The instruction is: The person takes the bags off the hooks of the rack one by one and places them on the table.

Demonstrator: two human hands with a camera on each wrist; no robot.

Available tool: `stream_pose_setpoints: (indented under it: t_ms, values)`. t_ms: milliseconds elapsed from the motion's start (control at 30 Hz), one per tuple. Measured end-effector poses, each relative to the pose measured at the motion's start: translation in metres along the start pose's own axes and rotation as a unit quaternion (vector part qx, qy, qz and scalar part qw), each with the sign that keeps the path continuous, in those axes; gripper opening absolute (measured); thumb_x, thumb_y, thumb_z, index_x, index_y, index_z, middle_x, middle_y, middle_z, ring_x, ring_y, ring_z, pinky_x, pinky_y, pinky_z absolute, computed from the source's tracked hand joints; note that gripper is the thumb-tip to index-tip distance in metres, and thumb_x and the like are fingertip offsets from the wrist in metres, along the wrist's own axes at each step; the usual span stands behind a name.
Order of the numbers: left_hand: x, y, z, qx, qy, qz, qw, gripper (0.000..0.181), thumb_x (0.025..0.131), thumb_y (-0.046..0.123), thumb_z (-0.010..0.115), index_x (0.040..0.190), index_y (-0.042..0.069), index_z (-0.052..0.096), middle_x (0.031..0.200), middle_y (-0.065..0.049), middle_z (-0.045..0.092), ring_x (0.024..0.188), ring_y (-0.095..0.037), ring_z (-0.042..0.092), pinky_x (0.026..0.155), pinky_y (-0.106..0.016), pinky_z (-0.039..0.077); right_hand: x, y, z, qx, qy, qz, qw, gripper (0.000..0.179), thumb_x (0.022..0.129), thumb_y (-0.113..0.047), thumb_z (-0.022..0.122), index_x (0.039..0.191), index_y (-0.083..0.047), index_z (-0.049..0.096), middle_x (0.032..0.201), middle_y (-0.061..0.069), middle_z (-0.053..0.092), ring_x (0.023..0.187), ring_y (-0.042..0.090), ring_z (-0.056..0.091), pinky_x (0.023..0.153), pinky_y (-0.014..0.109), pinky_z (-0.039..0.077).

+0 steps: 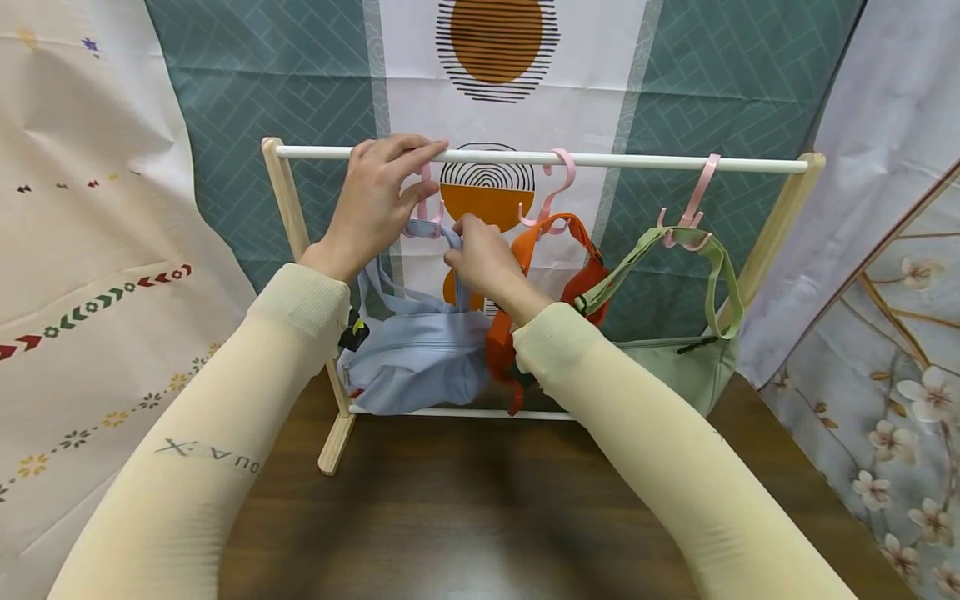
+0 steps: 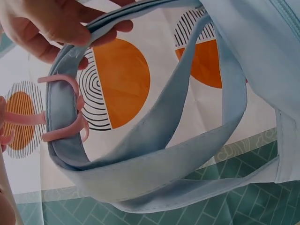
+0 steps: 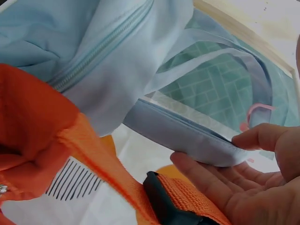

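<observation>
A light blue bag (image 1: 420, 358) hangs by its strap from a pink hook (image 1: 429, 204) on the rack's white rod (image 1: 495, 157). My left hand (image 1: 382, 187) is at the top of this hook, its fingers over the rod and its thumb against the hook's stem. In the left wrist view the strap (image 2: 63, 105) lies in the hook's prongs. My right hand (image 1: 486, 254) pinches the strap just right of the hook. The right wrist view shows thumb and fingers (image 3: 192, 171) on either side of the strap.
An orange bag (image 1: 504, 333) hangs from a second pink hook (image 1: 558, 187), close beside my right wrist. Farther right, a green bag (image 1: 675, 358) hangs from a third hook (image 1: 701, 196). The rack's wooden legs (image 1: 337, 442) stand on a brown table (image 1: 450, 517); patterned cloths hang behind.
</observation>
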State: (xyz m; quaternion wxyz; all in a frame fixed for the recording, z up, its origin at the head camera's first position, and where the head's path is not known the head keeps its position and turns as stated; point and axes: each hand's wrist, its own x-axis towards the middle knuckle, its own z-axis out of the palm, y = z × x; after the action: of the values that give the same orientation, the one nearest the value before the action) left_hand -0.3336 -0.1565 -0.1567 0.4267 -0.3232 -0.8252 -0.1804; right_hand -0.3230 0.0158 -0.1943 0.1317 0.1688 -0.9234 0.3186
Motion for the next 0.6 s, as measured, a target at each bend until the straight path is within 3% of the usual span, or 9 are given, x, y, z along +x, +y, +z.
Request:
stream_pose_setpoints:
  t_ms: [267,600]
  values:
    - [0.002,0.001,-0.001,-0.002,-0.003,-0.001,1.0,0.044,0.101,0.016,0.07,0.145,0.013,0.063,0.136,-0.011,0.065,0.132,-0.03,0.055,0.122,-0.043,0.024,0.002,-0.004,-0.01,0.014,0.021,-0.001,0.9997,0.026,0.099,-0.013,0.068,0.122,-0.001,0.065,0.104,0.009,0.069,0.083,0.024,0.064,0.073,0.032,0.055]
    - [0.001,0.001,0.0,0.001,-0.003,-0.002,1.0,0.045,0.101,0.016,0.07,0.145,0.014,0.063,0.136,-0.011,0.065,0.133,-0.03,0.055,0.122,-0.043,0.024,0.0,-0.011,-0.018,0.021,0.046,-0.033,0.9982,0.023,0.097,-0.01,0.07,0.118,-0.002,0.065,0.101,0.01,0.071,0.083,0.023,0.066,0.073,0.032,0.056]
